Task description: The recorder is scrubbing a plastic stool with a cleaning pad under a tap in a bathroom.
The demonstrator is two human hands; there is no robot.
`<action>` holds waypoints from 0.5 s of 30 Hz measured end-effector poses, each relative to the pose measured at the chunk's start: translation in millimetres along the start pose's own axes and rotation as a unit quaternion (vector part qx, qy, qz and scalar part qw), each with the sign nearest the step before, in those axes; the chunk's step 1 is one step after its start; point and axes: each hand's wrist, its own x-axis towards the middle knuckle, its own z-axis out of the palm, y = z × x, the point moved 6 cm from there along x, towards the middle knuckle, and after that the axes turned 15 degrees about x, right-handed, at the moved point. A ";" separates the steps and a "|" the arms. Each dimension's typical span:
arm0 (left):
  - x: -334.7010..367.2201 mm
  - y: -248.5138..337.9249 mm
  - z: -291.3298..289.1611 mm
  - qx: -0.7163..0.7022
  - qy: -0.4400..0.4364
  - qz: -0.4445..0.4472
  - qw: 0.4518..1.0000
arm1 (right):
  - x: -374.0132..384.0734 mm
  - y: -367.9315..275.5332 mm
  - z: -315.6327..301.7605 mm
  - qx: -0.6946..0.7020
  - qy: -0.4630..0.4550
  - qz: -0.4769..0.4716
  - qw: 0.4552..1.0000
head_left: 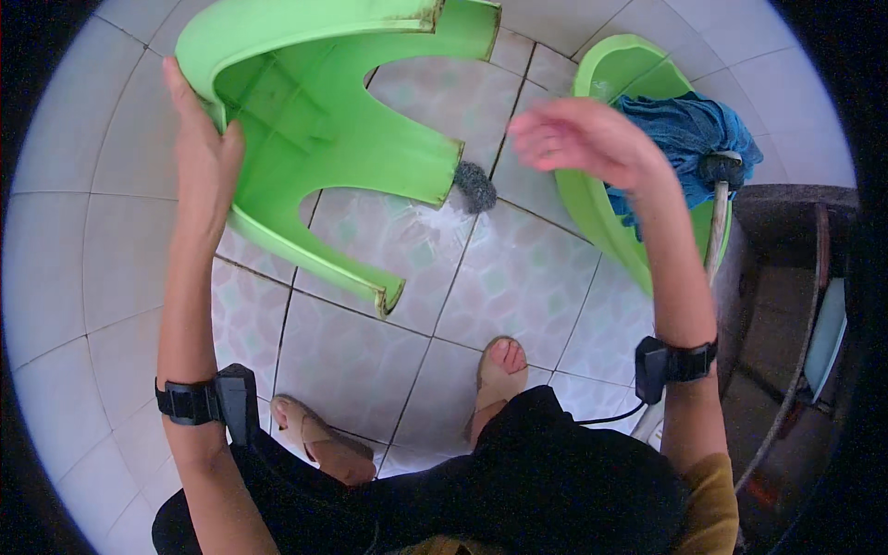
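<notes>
Green stool (338,153), upper left: our left hand (205,139) grips it, our right hand (587,141) looks empty. Grimy leg ends (382,298) seem uncleaned.

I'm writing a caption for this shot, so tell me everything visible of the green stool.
The green stool looks like plastic: a light, hollow shell with ribs under the seat, wide arches between the legs and brown grime along the leg ends. It is tipped over, seat to the left, legs pointing right; whether it rests on the tiled floor is unclear. The left grip holds it by the seat end. A grey scourer sits by one leg's end, contact unclear. The picture's top edge crops it.
</notes>
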 end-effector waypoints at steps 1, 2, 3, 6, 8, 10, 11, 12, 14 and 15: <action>1.5 2.8 -0.1 0.001 -0.001 0.002 1.000 | 11.7 9.1 13.0 -0.016 -0.014 0.014 1.000; 2.4 5.5 -0.6 -0.001 0.004 0.007 1.000 | 24.8 22.3 19.4 -0.032 -0.029 0.029 0.999; 2.9 7.3 0.8 -0.004 0.009 0.011 1.000 | 35.2 34.0 20.3 -0.029 -0.030 0.029 0.999; -1.3 -10.6 -5.9 0.037 0.045 0.039 0.998 | 64.4 69.5 25.2 -0.066 -0.041 0.003 0.997; -5.4 -7.1 -1.0 0.021 0.051 0.050 0.997 | 65.6 74.5 1.8 -0.455 0.038 -0.047 0.888; -11.1 0.0 4.0 0.009 0.055 0.061 0.997 | 57.2 105.4 -13.7 -0.546 0.109 -0.155 0.816; -12.4 0.0 1.7 -0.002 0.031 0.030 0.999 | 49.8 110.4 -11.6 -0.617 0.168 -0.264 0.722; -14.5 -2.6 0.3 -0.014 0.006 -0.002 1.000 | 53.3 117.7 -14.0 -0.617 0.165 -0.263 0.723; -15.0 1.5 -4.6 -0.013 0.014 0.005 1.000 | 56.4 125.1 -16.9 -0.535 0.101 -0.314 0.777; -14.8 2.5 -7.4 -0.007 0.023 0.015 1.000 | 60.2 123.7 -11.3 -0.531 0.097 -0.317 0.780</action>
